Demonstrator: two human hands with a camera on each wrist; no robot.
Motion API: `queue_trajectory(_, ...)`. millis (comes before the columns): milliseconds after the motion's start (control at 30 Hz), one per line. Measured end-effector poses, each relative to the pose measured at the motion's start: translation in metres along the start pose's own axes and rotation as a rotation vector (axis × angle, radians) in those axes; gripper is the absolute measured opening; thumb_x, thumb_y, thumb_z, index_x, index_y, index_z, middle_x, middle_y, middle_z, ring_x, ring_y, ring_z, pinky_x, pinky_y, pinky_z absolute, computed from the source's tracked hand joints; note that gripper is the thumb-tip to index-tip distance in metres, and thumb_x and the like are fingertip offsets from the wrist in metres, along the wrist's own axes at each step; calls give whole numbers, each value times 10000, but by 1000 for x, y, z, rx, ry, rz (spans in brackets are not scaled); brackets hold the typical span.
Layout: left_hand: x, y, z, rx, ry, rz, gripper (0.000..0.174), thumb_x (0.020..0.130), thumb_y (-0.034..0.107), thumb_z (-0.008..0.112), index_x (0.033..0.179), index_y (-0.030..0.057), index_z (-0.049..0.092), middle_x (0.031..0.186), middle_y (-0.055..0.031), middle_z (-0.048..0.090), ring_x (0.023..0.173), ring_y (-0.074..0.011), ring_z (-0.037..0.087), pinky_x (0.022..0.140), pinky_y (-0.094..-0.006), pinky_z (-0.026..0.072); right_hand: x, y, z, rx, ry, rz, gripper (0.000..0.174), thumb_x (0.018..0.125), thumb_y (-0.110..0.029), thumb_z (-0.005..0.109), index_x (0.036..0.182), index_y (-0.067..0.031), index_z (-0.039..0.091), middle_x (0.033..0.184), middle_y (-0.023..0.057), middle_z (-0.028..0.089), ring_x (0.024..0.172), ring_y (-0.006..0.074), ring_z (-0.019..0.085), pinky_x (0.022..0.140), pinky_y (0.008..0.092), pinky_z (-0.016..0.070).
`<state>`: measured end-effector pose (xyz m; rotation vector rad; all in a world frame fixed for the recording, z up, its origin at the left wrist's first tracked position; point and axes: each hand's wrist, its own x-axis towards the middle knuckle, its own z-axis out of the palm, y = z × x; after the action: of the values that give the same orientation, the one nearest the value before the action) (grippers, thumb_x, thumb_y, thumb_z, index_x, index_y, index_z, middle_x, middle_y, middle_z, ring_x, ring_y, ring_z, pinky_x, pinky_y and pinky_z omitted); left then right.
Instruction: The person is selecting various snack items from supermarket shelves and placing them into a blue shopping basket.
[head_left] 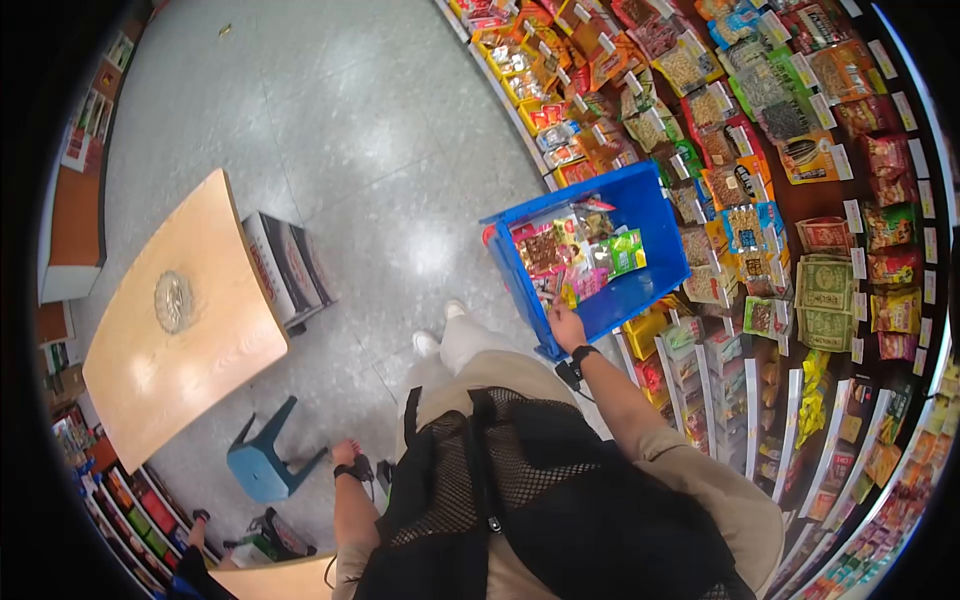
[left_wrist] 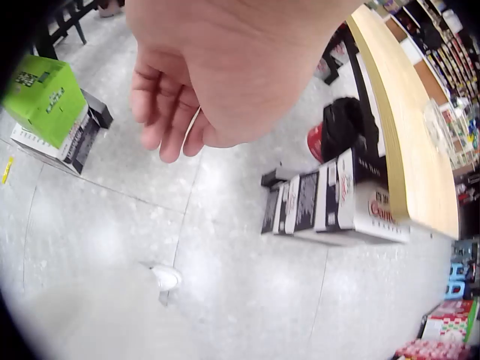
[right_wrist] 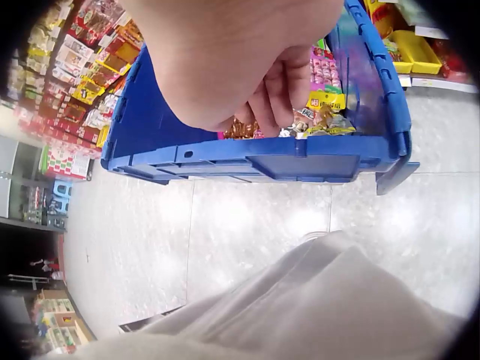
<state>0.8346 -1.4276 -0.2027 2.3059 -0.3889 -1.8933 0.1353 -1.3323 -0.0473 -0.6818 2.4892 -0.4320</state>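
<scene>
A blue plastic crate (head_left: 655, 215) stands against the snack shelves, with several bagged snacks inside. Among them are a green-and-white packet (head_left: 627, 252) and pink candy packs (right_wrist: 324, 73). My right hand (head_left: 566, 328) reaches over the crate's near side, fingers bent downward above the packets. In the right wrist view these fingers (right_wrist: 279, 103) hang loosely close over a yellow-topped packet (right_wrist: 327, 99), the thumb largely hidden. Away from the crate, my left hand (left_wrist: 217, 82) hangs by my side above the floor, its fingers loosely curled around nothing.
Shelves (head_left: 740, 180) packed with snack bags line the right side. To the left stand a light wooden table (head_left: 190, 330), stacked cartons (head_left: 285, 265) and a blue stool (head_left: 268, 455). Another person's arm (head_left: 197, 532) shows at lower left. Grey tiled floor (head_left: 400, 190) lies between.
</scene>
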Motion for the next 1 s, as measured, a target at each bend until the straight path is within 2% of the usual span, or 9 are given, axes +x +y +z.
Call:
queue_trajectory(100, 14, 78, 88, 196, -176, 158, 277, 887, 233, 490, 1003, 15, 615, 779, -109, 650, 591, -181, 587, 485, -286, 452, 9, -20, -5, 14, 18, 36, 308, 879, -301, 566, 1027, -35, 612, 852, 174, 681, 808, 328, 673, 759, 398, 509)
queue_trajectory(300, -86, 311, 257, 394, -431, 454, 277, 903, 275, 516, 1043, 65, 630, 819, -55, 668, 662, -132, 611, 594, -254, 457, 83, -76, -1, 434, 78, 80, 222, 915, -223, 558, 957, -19, 635, 787, 74, 678, 687, 130, 644, 606, 272, 490)
queue_trajectory(533, -42, 467, 257, 447, -369, 482, 222, 881, 232, 530, 908, 52, 655, 749, -58, 656, 568, -116, 580, 474, -259, 420, 225, -227, -35, 835, 477, 112, 241, 929, -219, 530, 814, -18, 598, 625, 11, 571, 555, 94, 519, 507, 260, 397)
queue_trajectory(600, -44, 511, 244, 497, -271, 258, 187, 860, 199, 530, 840, 56, 648, 697, -51, 636, 512, -122, 563, 413, -249, 387, 278, -244, -28, 888, 386, 169, 259, 884, -265, 558, 828, -22, 628, 651, 62, 633, 612, 143, 590, 584, 292, 457)
queue_trajectory(667, -39, 547, 233, 531, -183, 292, 174, 855, 200, 529, 852, 66, 640, 676, -52, 625, 485, -132, 553, 382, -246, 373, 316, -264, -12, 943, 289, 149, 254, 870, -266, 567, 806, -28, 628, 638, 58, 627, 606, 146, 587, 592, 306, 462)
queue_trajectory(767, -20, 582, 232, 306, -88, 375, 185, 863, 207, 518, 885, 64, 633, 698, -54, 635, 507, -133, 565, 381, -246, 376, 365, -245, 33, 749, -195, 4, 276, 850, -272, 556, 743, -35, 648, 654, 82, 648, 629, 170, 618, 623, 336, 483)
queue_trajectory(867, 5, 612, 251, 181, -200, 239, 173, 857, 208, 552, 955, 83, 619, 691, -65, 648, 517, -166, 574, 431, -285, 438, 380, -232, 49, 357, -455, -108, 254, 851, -234, 536, 797, -15, 652, 667, 58, 639, 577, 160, 596, 550, 338, 475)
queue_trajectory(933, -1, 631, 276, 321, -205, 255, 157, 852, 203, 557, 914, 82, 635, 716, -66, 665, 558, -162, 610, 456, -282, 457, 372, -245, 30, 313, -439, 26, 303, 848, -275, 540, 762, -7, 653, 693, 80, 660, 583, 172, 616, 551, 351, 484)
queue_trajectory(1000, 10, 646, 286, 489, -236, 301, 155, 848, 201, 561, 894, 77, 642, 718, -62, 666, 591, -162, 636, 469, -277, 466, 395, -178, 95, 250, -421, -9, 355, 876, -329, 513, 808, -12, 657, 690, 95, 657, 566, 190, 618, 543, 356, 489)
